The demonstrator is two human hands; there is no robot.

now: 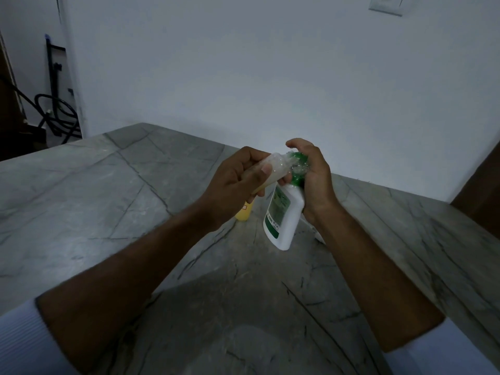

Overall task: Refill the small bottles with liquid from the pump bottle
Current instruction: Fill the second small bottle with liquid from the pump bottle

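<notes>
Pale sleeves (24, 345) at the frame's bottom corners, nearest the lens; bare forearms reach forward from them over the grey veined stone counter (108, 198), which fills the lower half of the view against a plain wall.

White pump bottle (281, 220), green label, green pump head: lifted and tilted, base down toward the counter, whether touching it cannot be told. Right hand (313, 180) wraps its neck and top, fingers curled over the pump.

Small clear bottle (270, 169): held in the air by the left hand (235, 190), fingers and thumb closed round its body, mouth tipped against the pump's spout. Pale yellowish liquid seems to sit in its lower part; level blurred, not readable.

Small yellow bottle (244, 212): stands on the counter just behind the left hand, mostly hidden; filled or not, cannot tell.

Judgement: filling of the clear bottle is under way, not finished. Left to do: top it up, cap it, then deal with the yellow one.
</notes>
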